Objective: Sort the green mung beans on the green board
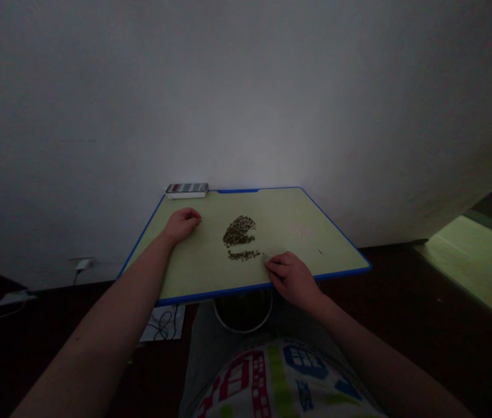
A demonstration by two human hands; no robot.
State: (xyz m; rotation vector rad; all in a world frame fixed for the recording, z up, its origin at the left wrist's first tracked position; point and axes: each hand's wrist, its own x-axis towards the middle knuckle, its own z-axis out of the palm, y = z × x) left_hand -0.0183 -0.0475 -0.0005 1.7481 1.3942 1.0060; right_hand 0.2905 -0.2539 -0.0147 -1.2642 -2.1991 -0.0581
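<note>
A heap of small dark brown, seed-like grains (239, 231) lies mid-board on a pale yellow board with a blue edge (211, 273). Nearer to me, a thin row of the same grains (243, 255) is set apart from the heap. My right hand (288, 276) is closed in a pinch at the right end of this row; a small pale bit shows at its fingertips, too small to name. To the left of the heap, my left hand (182, 224) rests on the board with fingers curled together, and nothing shows in them.
A flat box with a striped top (187, 190) stands at the board's far left corner, by the wall. Below the near edge sits a round, pale-rimmed bowl or bucket (246, 331) between my legs. One small dark sliver (320, 252) lies on the right. Cables (163, 325) are at lower left.
</note>
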